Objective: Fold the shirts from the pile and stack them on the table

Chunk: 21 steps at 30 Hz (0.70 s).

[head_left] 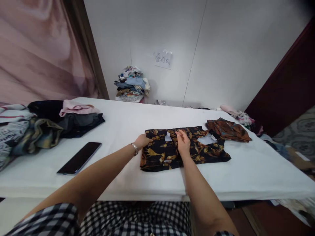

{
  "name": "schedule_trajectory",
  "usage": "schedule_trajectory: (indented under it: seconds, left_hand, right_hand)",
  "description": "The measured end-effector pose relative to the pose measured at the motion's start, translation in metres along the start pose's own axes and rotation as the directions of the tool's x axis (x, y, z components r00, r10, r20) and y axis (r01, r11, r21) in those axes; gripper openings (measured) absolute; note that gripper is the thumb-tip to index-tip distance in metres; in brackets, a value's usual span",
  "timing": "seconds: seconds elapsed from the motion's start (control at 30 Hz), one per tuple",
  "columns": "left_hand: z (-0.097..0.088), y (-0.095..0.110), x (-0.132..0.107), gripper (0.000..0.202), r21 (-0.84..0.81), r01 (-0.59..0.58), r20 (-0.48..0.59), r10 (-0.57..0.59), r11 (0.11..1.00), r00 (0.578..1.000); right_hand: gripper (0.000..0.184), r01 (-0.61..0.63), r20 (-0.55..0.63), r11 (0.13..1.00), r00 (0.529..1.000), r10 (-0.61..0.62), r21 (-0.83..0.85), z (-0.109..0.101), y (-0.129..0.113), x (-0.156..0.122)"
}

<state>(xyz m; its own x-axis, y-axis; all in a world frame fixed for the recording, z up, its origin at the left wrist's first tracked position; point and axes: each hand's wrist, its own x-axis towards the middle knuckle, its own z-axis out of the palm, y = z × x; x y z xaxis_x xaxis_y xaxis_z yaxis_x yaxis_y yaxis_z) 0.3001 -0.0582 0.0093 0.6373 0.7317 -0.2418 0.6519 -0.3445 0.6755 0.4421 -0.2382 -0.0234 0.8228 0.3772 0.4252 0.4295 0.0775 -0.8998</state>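
Note:
A black shirt (157, 154) with a gold and brown leaf pattern lies partly folded on the white table in front of me. White gaps show through it near the middle and beside its collar at the right. My left hand (143, 141) grips the shirt's left edge, with the fingertips partly hidden by cloth. Over the middle of the shirt, my right hand (183, 142) is closed, its thumb and fingers pinching the fabric near the far side.
A black phone (80, 158) lies at the left, near a heap of clothes (46, 131). A folded brown garment (227, 129) rests to the right of the shirt. Behind the white table (118, 121) stands a clothes stack (133, 84), below a paper sign (163, 59) on the wall.

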Motion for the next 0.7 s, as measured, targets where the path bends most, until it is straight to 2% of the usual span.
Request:
schedule_trajectory:
  seconds: [0.1,0.27,0.33,0.4,0.47,0.57,0.63,0.7]
  left_hand:
    - [-0.032,-0.021,-0.001,0.036,-0.105,0.05,-0.019,-0.052,0.993,0.998]
    - [-0.1,-0.078,-0.01,0.024,-0.156,0.181,-0.04,-0.19,0.971,0.981]
    - [-0.114,-0.095,-0.014,0.025,-0.147,0.201,-0.068,-0.213,0.968,0.975]
    - [-0.12,-0.107,-0.016,0.029,-0.13,0.201,-0.094,-0.214,0.971,0.972]
    - [-0.12,-0.112,-0.016,0.031,-0.102,0.194,-0.113,-0.205,0.976,0.972]
    - [-0.118,-0.112,-0.015,0.034,0.015,0.165,-0.141,-0.162,0.986,0.977]
    - [-0.119,-0.11,-0.014,0.036,0.094,0.143,-0.153,-0.128,0.985,0.98]
    - [-0.121,-0.105,-0.014,0.037,0.131,0.132,-0.159,-0.111,0.983,0.981]
  right_hand:
    - [0.046,0.029,0.054,0.998,0.998,-0.026,-0.057,-0.002,-0.003,-0.005]
    - [0.039,0.137,0.2,0.978,0.974,-0.105,-0.155,0.001,-0.004,-0.015]
    - [0.037,0.186,0.262,0.96,0.956,-0.129,-0.208,0.007,-0.01,-0.018]
    - [0.037,0.256,0.345,0.933,0.925,-0.16,-0.254,0.017,-0.022,-0.022]
    - [0.039,0.365,0.456,0.893,0.863,-0.218,-0.263,0.031,-0.037,-0.026]
    - [0.047,0.51,0.641,0.816,0.728,-0.242,-0.271,0.056,-0.053,-0.037]
    - [0.054,0.549,0.761,0.769,0.635,-0.13,-0.326,0.069,-0.053,-0.046]
    - [0.06,0.559,0.833,0.735,0.553,0.013,-0.383,0.076,-0.047,-0.053]
